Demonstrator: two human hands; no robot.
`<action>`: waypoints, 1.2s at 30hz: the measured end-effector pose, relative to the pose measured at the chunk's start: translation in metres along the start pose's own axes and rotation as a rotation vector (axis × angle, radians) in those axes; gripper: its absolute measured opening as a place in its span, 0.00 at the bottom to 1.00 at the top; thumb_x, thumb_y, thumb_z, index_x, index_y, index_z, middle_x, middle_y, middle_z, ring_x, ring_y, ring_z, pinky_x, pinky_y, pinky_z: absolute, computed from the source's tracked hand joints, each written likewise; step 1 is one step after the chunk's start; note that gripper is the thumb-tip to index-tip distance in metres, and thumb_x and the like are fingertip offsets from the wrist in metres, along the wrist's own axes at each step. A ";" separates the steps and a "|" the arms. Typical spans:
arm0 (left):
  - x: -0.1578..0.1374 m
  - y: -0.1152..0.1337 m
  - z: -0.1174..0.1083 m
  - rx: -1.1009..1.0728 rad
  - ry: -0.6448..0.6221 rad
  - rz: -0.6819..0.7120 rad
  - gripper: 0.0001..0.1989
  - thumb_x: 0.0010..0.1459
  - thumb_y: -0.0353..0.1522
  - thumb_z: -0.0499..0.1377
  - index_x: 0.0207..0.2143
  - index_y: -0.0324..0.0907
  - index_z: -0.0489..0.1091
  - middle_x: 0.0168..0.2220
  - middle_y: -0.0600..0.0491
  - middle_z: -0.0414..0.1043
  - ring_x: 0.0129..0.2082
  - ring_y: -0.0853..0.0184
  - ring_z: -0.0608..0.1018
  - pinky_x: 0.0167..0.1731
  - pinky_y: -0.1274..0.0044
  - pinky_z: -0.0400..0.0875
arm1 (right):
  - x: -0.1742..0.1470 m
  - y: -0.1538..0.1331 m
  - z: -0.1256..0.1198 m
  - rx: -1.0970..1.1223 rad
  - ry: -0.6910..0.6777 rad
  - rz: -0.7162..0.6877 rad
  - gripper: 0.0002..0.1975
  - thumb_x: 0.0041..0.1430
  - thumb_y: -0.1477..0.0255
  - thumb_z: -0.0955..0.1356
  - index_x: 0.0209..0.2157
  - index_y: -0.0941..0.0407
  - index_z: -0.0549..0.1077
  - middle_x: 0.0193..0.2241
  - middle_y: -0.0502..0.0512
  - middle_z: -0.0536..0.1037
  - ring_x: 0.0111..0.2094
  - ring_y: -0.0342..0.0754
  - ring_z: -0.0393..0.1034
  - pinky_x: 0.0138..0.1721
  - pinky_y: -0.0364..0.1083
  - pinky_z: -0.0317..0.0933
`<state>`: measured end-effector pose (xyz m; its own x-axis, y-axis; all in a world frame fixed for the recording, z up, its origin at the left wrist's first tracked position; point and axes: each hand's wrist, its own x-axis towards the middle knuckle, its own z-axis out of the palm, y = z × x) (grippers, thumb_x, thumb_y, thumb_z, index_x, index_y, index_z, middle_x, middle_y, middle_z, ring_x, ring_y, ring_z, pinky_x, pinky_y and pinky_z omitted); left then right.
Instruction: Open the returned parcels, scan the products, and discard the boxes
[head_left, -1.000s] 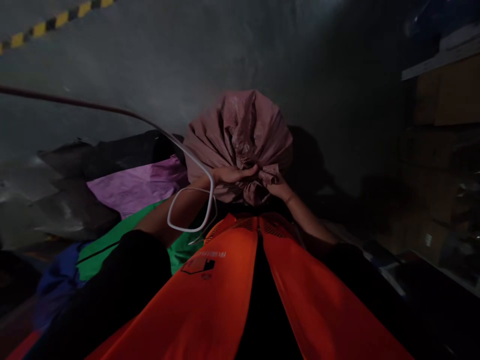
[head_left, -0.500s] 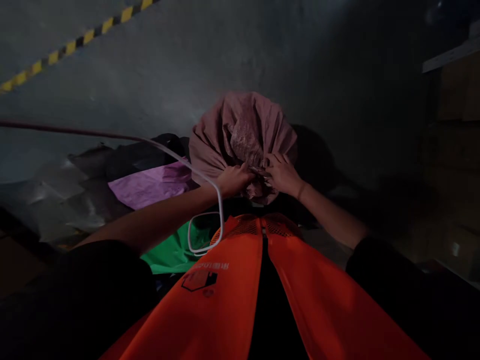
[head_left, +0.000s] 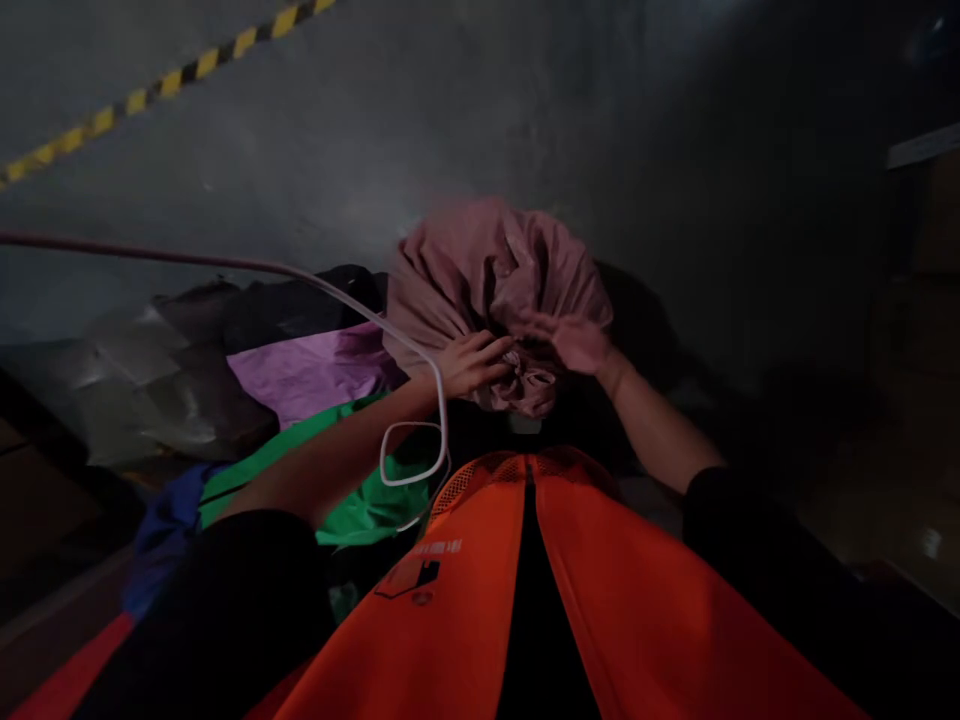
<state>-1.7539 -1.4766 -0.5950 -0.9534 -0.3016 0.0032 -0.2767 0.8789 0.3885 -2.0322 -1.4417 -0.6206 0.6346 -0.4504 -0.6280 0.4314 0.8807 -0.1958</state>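
Observation:
A bulky, dull pink woven sack (head_left: 480, 255) stands in front of me, its cloth drawn into folds. On its near side the neck is gathered into a twisted, knotted bunch (head_left: 534, 388). My left hand (head_left: 474, 364) rests against the left of that bunch, fingers stretched out and apart. Slightly smeared by motion, my right hand (head_left: 576, 342) is at the right of the bunch, open with its fingers extended and nothing in it. Whether its fingertips touch the cloth I cannot tell.
A pale bent metal rod (head_left: 337, 298) with a loop end crosses from the left, over my left forearm. Purple (head_left: 311, 368), green (head_left: 360, 515) and grey bags (head_left: 142, 350) lie at left. Striped tape (head_left: 172, 82) marks the floor; dim boxes (head_left: 934, 225) stand right.
Both hands were closed on the gathered neck; now their fingers are spread. My right hand has come away to the right. A knotted bunch shows where the hands covered it.

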 end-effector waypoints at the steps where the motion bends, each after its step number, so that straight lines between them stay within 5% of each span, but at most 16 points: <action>1: 0.002 -0.006 -0.006 0.012 0.032 0.043 0.13 0.73 0.33 0.56 0.49 0.46 0.81 0.59 0.43 0.74 0.50 0.57 0.74 0.44 0.69 0.73 | 0.005 -0.010 -0.001 -0.015 0.005 -0.022 0.20 0.61 0.70 0.68 0.54 0.57 0.76 0.53 0.59 0.82 0.51 0.51 0.78 0.52 0.49 0.74; 6: 0.018 -0.029 -0.029 0.072 0.140 0.161 0.11 0.73 0.32 0.57 0.48 0.46 0.80 0.58 0.44 0.75 0.50 0.58 0.75 0.44 0.70 0.72 | 0.036 -0.048 0.017 -0.305 -0.129 0.184 0.19 0.54 0.82 0.72 0.49 0.58 0.76 0.39 0.53 0.84 0.37 0.45 0.80 0.42 0.41 0.73; 12: 0.024 -0.028 -0.035 -0.095 -0.149 0.118 0.14 0.73 0.34 0.56 0.53 0.51 0.79 0.60 0.45 0.75 0.58 0.56 0.75 0.55 0.68 0.71 | 0.055 -0.054 0.026 -0.423 -0.094 0.330 0.12 0.53 0.78 0.74 0.42 0.57 0.80 0.36 0.53 0.84 0.33 0.46 0.78 0.34 0.40 0.71; 16: 0.019 -0.026 -0.030 -0.167 -0.196 0.075 0.14 0.73 0.34 0.55 0.54 0.51 0.79 0.61 0.45 0.74 0.58 0.56 0.74 0.56 0.66 0.71 | 0.053 -0.051 0.020 -0.472 -0.039 0.382 0.05 0.54 0.76 0.73 0.35 0.57 0.81 0.32 0.52 0.83 0.32 0.46 0.76 0.33 0.40 0.69; 24: 0.010 -0.019 -0.017 -0.087 -0.137 -0.094 0.15 0.73 0.32 0.54 0.53 0.50 0.79 0.61 0.43 0.72 0.51 0.56 0.74 0.46 0.67 0.73 | 0.036 -0.057 0.018 -0.691 0.115 -0.064 0.06 0.49 0.77 0.76 0.33 0.58 0.80 0.32 0.48 0.81 0.33 0.41 0.72 0.38 0.39 0.66; 30: 0.019 -0.025 -0.003 -0.072 -0.173 -0.086 0.15 0.74 0.32 0.52 0.49 0.49 0.80 0.63 0.45 0.71 0.45 0.59 0.73 0.41 0.69 0.70 | 0.022 -0.042 0.008 -0.479 -0.149 0.494 0.15 0.39 0.80 0.75 0.35 0.59 0.82 0.31 0.54 0.84 0.28 0.48 0.77 0.30 0.42 0.70; 33: 0.021 -0.029 0.002 -0.096 -0.166 -0.102 0.17 0.75 0.33 0.50 0.48 0.50 0.80 0.64 0.46 0.70 0.46 0.59 0.73 0.41 0.69 0.71 | 0.029 -0.027 0.011 -0.383 -0.039 0.477 0.18 0.37 0.83 0.73 0.35 0.58 0.80 0.34 0.55 0.85 0.32 0.51 0.79 0.35 0.45 0.75; 36: 0.019 -0.028 0.005 -0.073 -0.149 -0.175 0.18 0.76 0.34 0.49 0.49 0.49 0.80 0.64 0.45 0.70 0.49 0.58 0.74 0.42 0.69 0.71 | 0.038 -0.010 0.011 -0.432 0.032 0.359 0.11 0.47 0.79 0.73 0.35 0.55 0.79 0.35 0.55 0.85 0.36 0.52 0.80 0.40 0.47 0.76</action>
<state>-1.7646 -1.5049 -0.6107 -0.9003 -0.3847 -0.2039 -0.4353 0.7874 0.4365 -2.0054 -1.4696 -0.6347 0.6702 -0.1127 -0.7336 -0.1142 0.9610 -0.2519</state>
